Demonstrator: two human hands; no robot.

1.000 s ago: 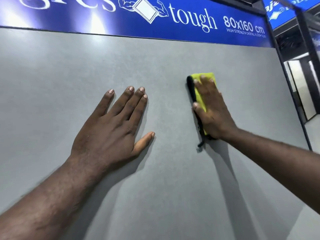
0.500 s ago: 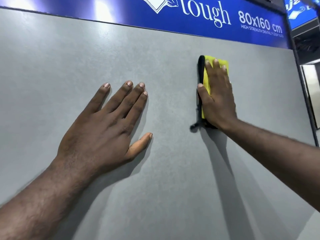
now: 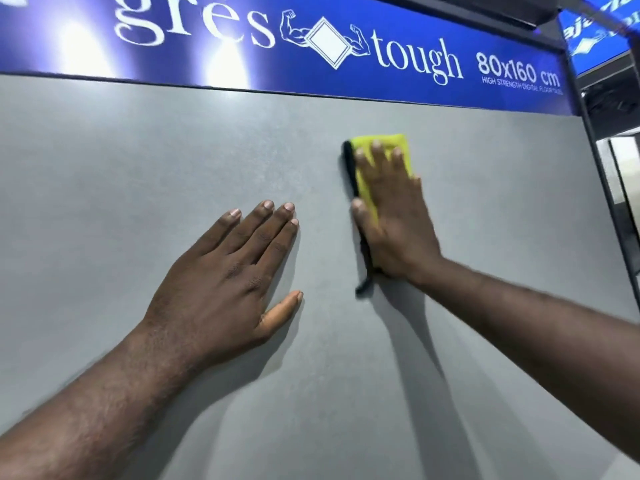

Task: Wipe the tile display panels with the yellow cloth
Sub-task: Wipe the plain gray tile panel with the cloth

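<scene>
A large grey tile display panel [image 3: 138, 168] fills the view. My right hand [image 3: 394, 223] lies flat with straight fingers on a folded yellow cloth [image 3: 365, 181] with a black edge, pressing it against the panel's upper right part. The cloth shows above and left of my fingers; the rest is hidden under my palm. My left hand [image 3: 228, 282] rests flat on the bare panel with fingers spread, to the left of the cloth and a little lower, holding nothing.
A blue sign [image 3: 346, 46] with white lettering runs along the panel's top edge. A dark frame post [image 3: 602, 174] borders the panel on the right, with another blue sign [image 3: 599, 36] and an opening beyond it.
My right hand has slid the cloth up the panel toward the blue sign. The view has tilted up, showing more of the sign. My left hand stays flat in place.
</scene>
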